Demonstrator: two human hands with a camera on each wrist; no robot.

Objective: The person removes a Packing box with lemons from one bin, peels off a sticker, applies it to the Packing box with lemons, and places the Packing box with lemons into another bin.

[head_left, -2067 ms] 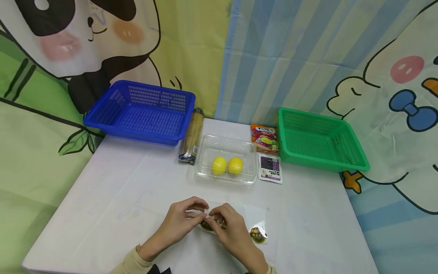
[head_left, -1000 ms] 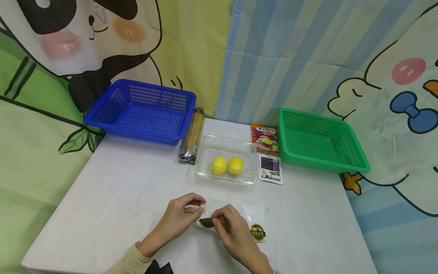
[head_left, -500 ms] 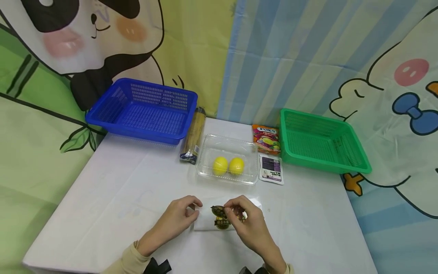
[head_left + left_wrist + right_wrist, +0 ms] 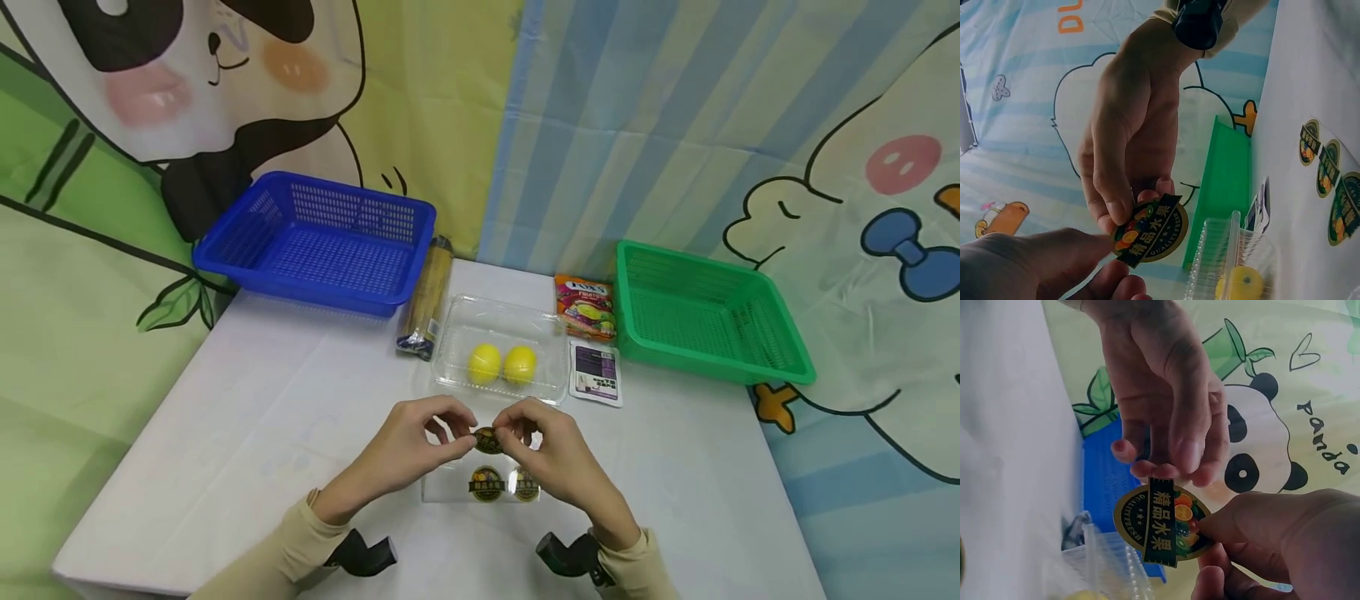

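Note:
An oval black-and-gold fruit sticker point(image 4: 488, 440) is held up over the table between both hands. My right hand point(image 4: 551, 446) pinches its right edge; the thumb overlaps the print in the right wrist view. My left hand point(image 4: 423, 440) has its thumb and curled fingers at the opposite edge. The sticker's printed fruit and lettering point(image 4: 1154, 232) face the left wrist camera. Below the hands lies a clear sheet point(image 4: 446, 487) bearing more of these stickers point(image 4: 487, 483). Just beyond stands a clear plastic box point(image 4: 450, 329) with two yellow lemon-like fruits point(image 4: 484, 364) inside.
A blue basket point(image 4: 330, 287) stands at the back left beside a long packet point(image 4: 426, 296). An orange sweets bag point(image 4: 585, 307) and a white-and-purple packet point(image 4: 596, 371) lie right of the box, near a green basket point(image 4: 705, 312). Printed curtains hang behind.
My right hand has lifted the sticker off the sheet and moved it away from me. My left hand has come forward and right to the sticker's other edge. The sheet has shifted left.

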